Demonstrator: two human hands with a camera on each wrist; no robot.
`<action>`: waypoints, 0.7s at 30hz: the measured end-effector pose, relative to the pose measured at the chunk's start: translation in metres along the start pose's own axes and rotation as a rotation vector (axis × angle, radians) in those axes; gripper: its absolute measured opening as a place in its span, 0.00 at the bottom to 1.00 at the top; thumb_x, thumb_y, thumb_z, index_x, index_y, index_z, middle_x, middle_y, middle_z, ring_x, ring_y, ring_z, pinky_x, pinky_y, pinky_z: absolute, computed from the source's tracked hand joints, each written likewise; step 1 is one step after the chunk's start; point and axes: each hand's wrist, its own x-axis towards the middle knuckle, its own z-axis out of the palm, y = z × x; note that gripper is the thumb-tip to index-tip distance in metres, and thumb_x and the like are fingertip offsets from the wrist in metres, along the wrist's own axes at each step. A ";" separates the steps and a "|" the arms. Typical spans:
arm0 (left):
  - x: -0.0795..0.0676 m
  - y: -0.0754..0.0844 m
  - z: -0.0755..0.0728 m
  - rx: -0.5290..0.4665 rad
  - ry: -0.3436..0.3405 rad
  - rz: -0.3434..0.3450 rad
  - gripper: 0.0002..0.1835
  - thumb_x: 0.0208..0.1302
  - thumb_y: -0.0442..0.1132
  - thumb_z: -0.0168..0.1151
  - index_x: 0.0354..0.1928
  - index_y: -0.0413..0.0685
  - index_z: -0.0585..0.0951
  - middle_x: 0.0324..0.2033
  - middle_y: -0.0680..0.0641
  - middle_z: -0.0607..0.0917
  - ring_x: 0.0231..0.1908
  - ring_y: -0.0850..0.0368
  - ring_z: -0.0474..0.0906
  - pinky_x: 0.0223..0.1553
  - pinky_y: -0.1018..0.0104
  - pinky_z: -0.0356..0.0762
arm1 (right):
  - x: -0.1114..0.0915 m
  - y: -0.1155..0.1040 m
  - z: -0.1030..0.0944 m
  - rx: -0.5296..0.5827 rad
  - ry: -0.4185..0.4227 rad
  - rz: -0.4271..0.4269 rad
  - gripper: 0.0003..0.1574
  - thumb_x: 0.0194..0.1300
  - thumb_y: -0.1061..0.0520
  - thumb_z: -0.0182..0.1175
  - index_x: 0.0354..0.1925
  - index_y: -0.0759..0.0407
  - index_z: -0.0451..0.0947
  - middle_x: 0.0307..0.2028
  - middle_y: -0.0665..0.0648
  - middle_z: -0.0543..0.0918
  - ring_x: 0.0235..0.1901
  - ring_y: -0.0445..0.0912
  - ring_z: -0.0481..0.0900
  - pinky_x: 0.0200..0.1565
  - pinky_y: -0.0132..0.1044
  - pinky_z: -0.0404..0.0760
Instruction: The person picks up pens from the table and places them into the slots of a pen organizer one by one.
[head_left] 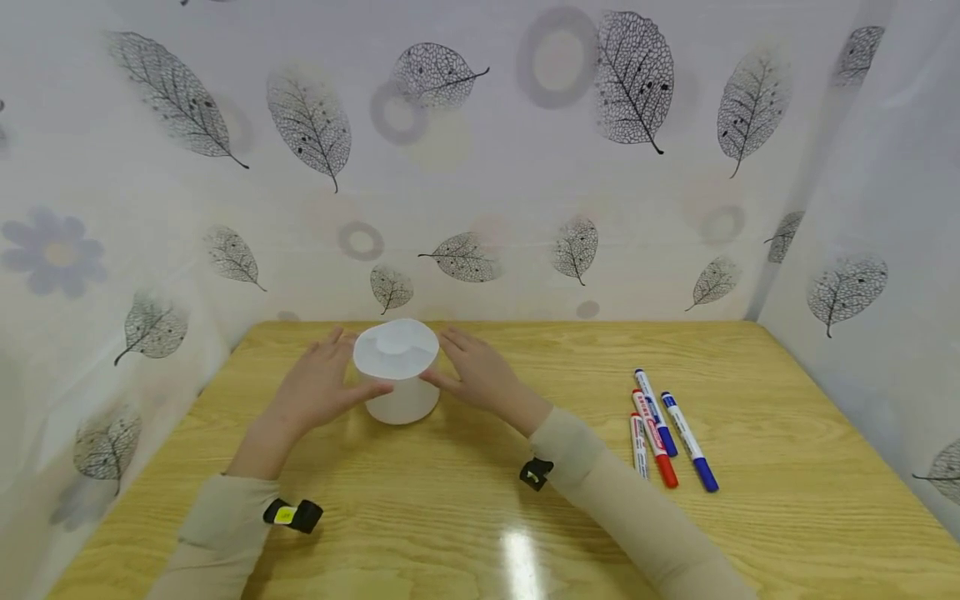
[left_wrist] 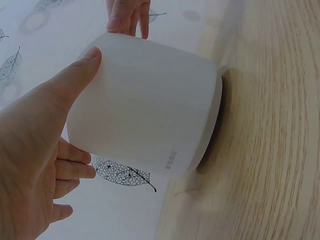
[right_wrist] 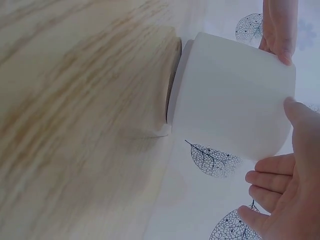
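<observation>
A white round pen holder with dividers inside its top stands toward the back left of the table. My left hand holds its left side, the thumb on the near wall by the rim and the fingers round the far side. From the right, my right hand holds it the same way. In the left wrist view the pen holder shows small grey lettering low on its smooth wall. Its base is close over the wood, with a dark strip beneath, as the right wrist view of the pen holder also shows.
To the right on the wooden table lie several markers: a blue-capped marker apart, and a red-capped marker among others in a loose group. A leaf-patterned curtain closes off the back and sides.
</observation>
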 end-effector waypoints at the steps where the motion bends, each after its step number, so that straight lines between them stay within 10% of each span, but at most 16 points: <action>1: 0.000 0.002 0.000 0.001 0.002 0.003 0.55 0.54 0.75 0.58 0.70 0.39 0.64 0.69 0.36 0.68 0.74 0.34 0.49 0.74 0.34 0.45 | -0.001 0.000 -0.001 0.004 0.003 0.001 0.45 0.67 0.35 0.57 0.69 0.65 0.65 0.67 0.64 0.71 0.70 0.56 0.66 0.70 0.52 0.67; 21: 0.005 0.027 0.016 0.031 0.010 0.068 0.54 0.55 0.74 0.58 0.71 0.38 0.63 0.70 0.38 0.67 0.75 0.37 0.51 0.75 0.39 0.46 | -0.032 0.012 -0.015 0.012 0.033 0.057 0.46 0.65 0.36 0.59 0.69 0.64 0.65 0.68 0.65 0.70 0.70 0.58 0.65 0.69 0.55 0.68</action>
